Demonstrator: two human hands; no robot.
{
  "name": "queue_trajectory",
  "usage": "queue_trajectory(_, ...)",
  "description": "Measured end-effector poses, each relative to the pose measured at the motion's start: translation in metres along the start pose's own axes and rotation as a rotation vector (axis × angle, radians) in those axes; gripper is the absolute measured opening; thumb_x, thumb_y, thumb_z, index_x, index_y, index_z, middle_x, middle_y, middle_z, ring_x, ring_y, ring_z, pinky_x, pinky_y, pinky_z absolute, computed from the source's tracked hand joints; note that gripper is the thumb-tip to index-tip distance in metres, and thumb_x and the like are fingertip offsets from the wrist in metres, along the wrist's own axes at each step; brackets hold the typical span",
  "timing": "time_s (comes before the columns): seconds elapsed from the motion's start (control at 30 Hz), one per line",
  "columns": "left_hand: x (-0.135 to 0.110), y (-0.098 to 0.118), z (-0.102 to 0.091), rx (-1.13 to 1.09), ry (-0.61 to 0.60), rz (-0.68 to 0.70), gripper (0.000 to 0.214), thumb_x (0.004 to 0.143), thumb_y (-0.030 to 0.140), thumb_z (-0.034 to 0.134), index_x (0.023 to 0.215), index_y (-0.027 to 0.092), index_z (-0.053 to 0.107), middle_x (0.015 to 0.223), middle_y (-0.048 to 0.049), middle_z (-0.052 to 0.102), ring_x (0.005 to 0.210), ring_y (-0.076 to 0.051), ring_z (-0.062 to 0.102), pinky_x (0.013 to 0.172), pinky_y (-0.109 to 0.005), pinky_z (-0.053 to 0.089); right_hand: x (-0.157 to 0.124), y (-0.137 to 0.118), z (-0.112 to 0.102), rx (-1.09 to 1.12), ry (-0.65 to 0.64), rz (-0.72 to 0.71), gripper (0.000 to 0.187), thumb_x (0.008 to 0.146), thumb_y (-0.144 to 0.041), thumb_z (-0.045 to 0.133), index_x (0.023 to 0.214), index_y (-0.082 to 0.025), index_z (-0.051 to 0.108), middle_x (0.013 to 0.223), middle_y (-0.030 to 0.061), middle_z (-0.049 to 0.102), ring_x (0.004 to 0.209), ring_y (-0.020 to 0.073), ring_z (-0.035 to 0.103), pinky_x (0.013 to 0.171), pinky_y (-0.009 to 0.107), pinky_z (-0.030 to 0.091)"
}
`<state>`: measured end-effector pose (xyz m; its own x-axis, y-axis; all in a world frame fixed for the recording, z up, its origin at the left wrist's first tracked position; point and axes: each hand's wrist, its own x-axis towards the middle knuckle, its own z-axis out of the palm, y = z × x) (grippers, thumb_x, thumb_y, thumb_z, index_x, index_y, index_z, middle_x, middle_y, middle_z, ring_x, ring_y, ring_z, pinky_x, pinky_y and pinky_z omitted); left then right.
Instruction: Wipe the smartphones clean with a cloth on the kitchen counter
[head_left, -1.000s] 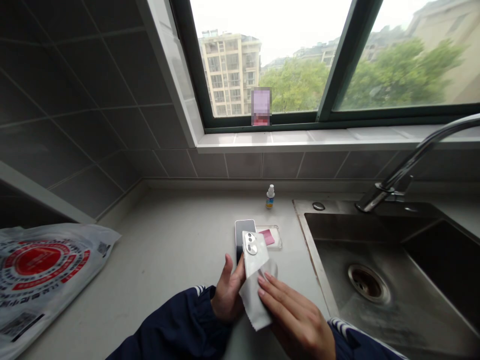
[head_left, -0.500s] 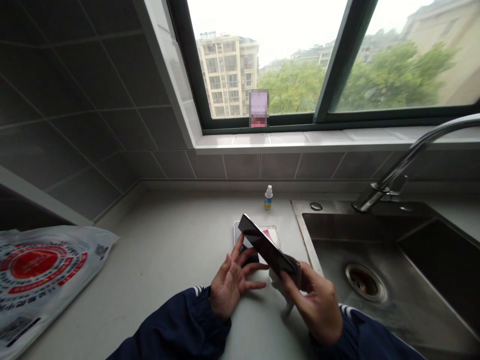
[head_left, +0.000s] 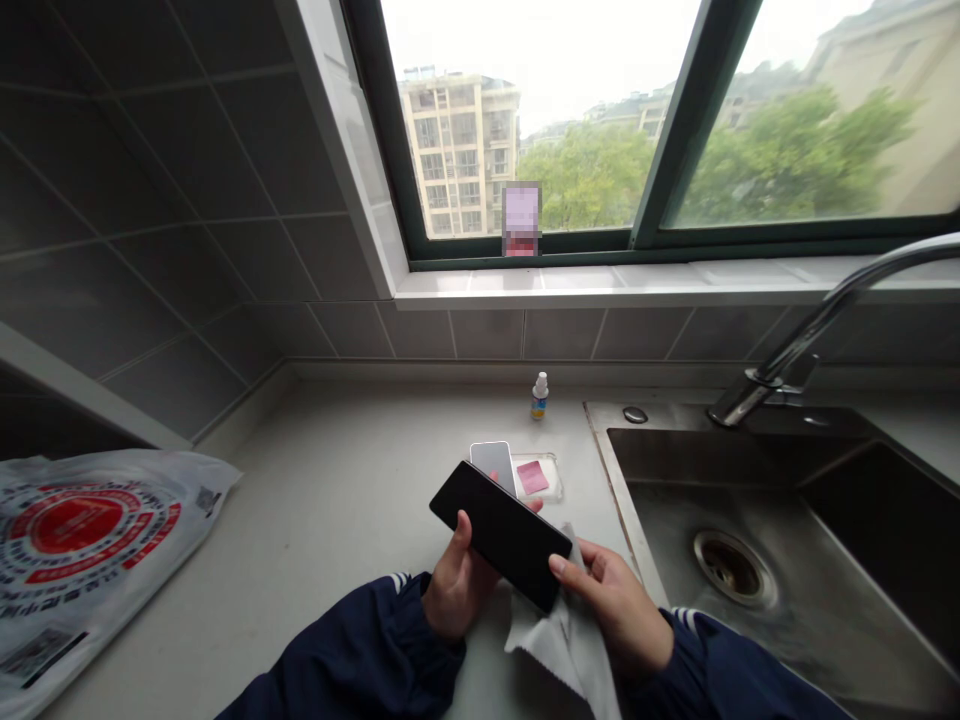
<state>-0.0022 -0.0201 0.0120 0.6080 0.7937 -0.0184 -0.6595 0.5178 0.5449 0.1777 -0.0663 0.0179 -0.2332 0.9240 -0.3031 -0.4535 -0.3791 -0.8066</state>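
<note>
The black rectangular smartphone [head_left: 501, 535] rests tilted on the left hand [head_left: 459, 580], just left of the stainless-steel sink [head_left: 675, 470]. The left thumb presses its near edge; the other left fingers are hidden behind it, with one fingertip showing at the far edge. The right hand [head_left: 611, 600] pinches the corner nearest the sink between thumb and forefinger. A white pinked-edge cloth [head_left: 559, 650] hangs below that hand, its upper part partly hidden and its lower end cut off by the frame. Left of the sink, the phone partly hides a pale glossy slab [head_left: 493, 463], beside a clear tray [head_left: 551, 478] holding a pink slip [head_left: 532, 478].
</note>
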Motion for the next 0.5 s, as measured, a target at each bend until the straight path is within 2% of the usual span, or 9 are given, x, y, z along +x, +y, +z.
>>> queue_trajectory(0.07,-0.0008,-0.0003,0.0003,0.051,-0.051,-0.011,0.070,0.090,0.060,0.040,0.151,0.030,0.022,0.144,-0.0118,0.049,0.136,-0.033,0.040,0.115,-0.053,0.017,0.0004,-0.0007,0.0008,0.047,-0.003,0.045,0.043,0.074,-0.045,0.079,0.097,-0.010,0.069,0.078,0.0062,0.073,0.069,0.0190,0.068,0.067,0.027,0.049)
queue_trajectory(0.17,-0.0022,0.0020,-0.0007,0.230,-0.086,-0.012,0.064,0.089,0.053,0.049,0.146,0.026,0.036,0.148,-0.0128,0.043,0.135,-0.035,0.040,0.114,-0.054,0.022,0.0007,-0.0032,0.0009,0.073,-0.008,0.090,0.042,0.072,-0.046,0.080,0.089,-0.009,0.069,0.073,0.0064,0.072,0.066,0.0173,0.067,0.064,0.025,0.048)
queue_trajectory(0.33,-0.0039,0.0071,-0.0021,0.591,-0.102,0.070,0.055,0.085,0.038,0.062,0.137,0.023,0.050,0.142,-0.0124,0.050,0.126,-0.035,0.049,0.109,-0.050,0.032,-0.0007,-0.0071,0.0018,0.145,-0.044,0.175,0.037,0.075,-0.045,0.078,0.081,-0.009,0.068,0.070,0.0076,0.070,0.062,0.0168,0.067,0.070,0.029,0.051)
queue_trajectory(0.4,-0.0036,0.0063,-0.0026,0.622,-0.086,0.096,0.053,0.085,0.039,0.063,0.135,0.023,0.052,0.138,-0.0129,0.054,0.121,-0.034,0.053,0.106,-0.049,0.036,-0.0011,-0.0081,0.0019,0.165,-0.053,0.193,0.037,0.076,-0.044,0.077,0.083,-0.009,0.069,0.071,0.0087,0.071,0.063,0.0174,0.068,0.070,0.029,0.051)
queue_trajectory(0.5,-0.0021,0.0026,-0.0042,0.554,-0.032,0.090,0.052,0.083,0.043,0.065,0.130,0.022,0.056,0.136,-0.0140,0.055,0.118,-0.034,0.054,0.103,-0.048,0.039,-0.0012,-0.0083,0.0015,0.171,-0.047,0.201,0.038,0.077,-0.044,0.076,0.087,-0.007,0.070,0.074,0.0112,0.072,0.063,0.0171,0.068,0.065,0.026,0.050)
